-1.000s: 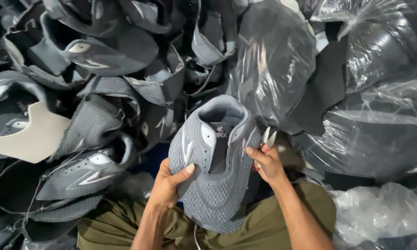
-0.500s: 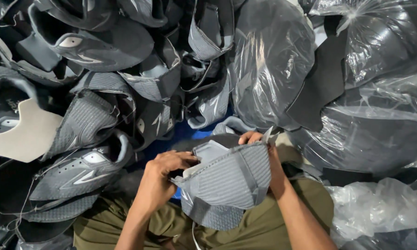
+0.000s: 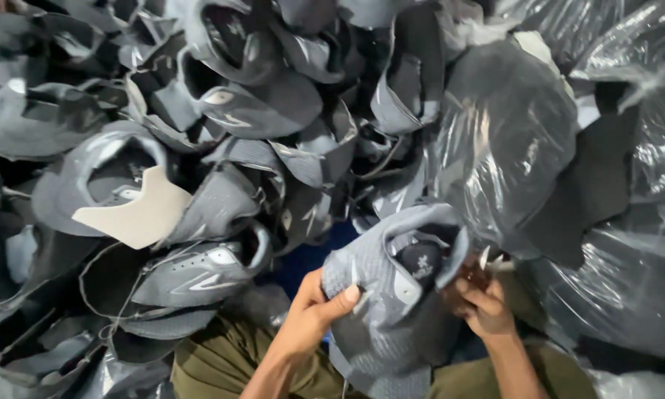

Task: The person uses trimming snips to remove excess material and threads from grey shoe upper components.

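A grey mesh shoe upper (image 3: 391, 295) was held in the lower centre of the frame, above the olive trousers (image 3: 221, 366). The left hand (image 3: 314, 314) was closed on its left edge, thumb on top. The right hand (image 3: 484, 307) was closed on its right side near the collar opening; a small pale tool (image 3: 486, 258) appeared to be pinched in it, though its kind could not be told. The upper was judged light, soft and easily folded; a grip along the stiffer collar and reinforced edges was judged best. A heap of similar grey uppers (image 3: 199, 185) was piled across the left and top. Clear plastic bags (image 3: 568, 148) of dark pieces were crowded close at the right.
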